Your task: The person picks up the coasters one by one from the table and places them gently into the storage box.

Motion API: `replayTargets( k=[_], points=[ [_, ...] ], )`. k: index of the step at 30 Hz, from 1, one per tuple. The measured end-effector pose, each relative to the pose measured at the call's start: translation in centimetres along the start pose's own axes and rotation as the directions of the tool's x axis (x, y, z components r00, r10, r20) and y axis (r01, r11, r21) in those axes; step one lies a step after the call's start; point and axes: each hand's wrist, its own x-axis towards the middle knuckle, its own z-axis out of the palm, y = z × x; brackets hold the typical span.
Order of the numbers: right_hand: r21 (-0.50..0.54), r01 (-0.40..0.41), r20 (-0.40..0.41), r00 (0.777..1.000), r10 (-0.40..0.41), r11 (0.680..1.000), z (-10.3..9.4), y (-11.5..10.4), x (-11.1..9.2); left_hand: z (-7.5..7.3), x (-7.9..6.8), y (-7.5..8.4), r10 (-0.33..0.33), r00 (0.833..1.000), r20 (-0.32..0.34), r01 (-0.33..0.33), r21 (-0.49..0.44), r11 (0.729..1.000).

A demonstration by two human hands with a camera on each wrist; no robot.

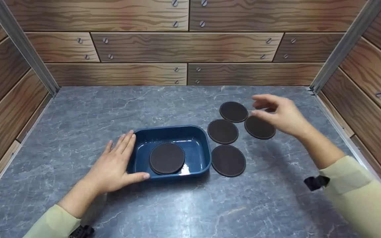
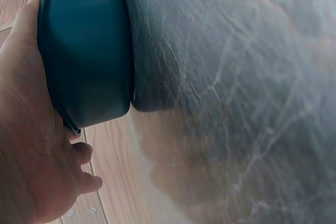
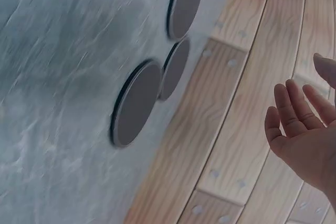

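Note:
A blue rectangular dish [image 1: 193, 130] stands on the tabletop, with one dark round coaster [image 1: 167, 158] lying flat inside it. My left hand [image 1: 112, 167] rests on the dish's left end, fingers extended along that side and thumb on the near rim. The left wrist view shows this hand [image 2: 31, 119] against the dish's outer wall [image 2: 86, 51]. My right hand [image 1: 281, 114] hovers, holding nothing, above the rightmost coaster [image 1: 260, 128] and partly covers it. Its fingers [image 3: 286, 106] are spread and slightly bent in the right wrist view.
More dark coasters lie flat right of the dish: a near one [image 1: 228, 160], a middle one [image 1: 223, 131] and a far one [image 1: 233, 111]. Wood-patterned walls [image 1: 187, 46] enclose the marbled grey table [image 1: 111, 105] at the back and sides.

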Motion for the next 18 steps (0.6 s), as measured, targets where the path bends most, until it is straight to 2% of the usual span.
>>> replayTargets(
  k=[6, 13, 18],
  points=[
    [0.047, -0.048, -0.023, 0.999, 0.05, 0.998, -0.8, 3.0, 0.1, 0.1, 0.0, 0.0, -0.001, 1.0, 0.002, 0.001, 0.001, 1.0],
    [0.118, -0.133, -0.028, 0.99, 0.138, 0.984, -0.5, 6.1, 0.3, 0.2, 0.0, 0.0, 0.007, 1.0, -0.005, -0.007, 0.003, 1.0],
    [0.149, -0.163, -0.046, 0.984, 0.171, 0.975, 0.0, 7.9, 0.5, 0.1, 0.1, -0.1, 0.004, 1.0, -0.015, -0.004, -0.001, 1.0]
  ],
)
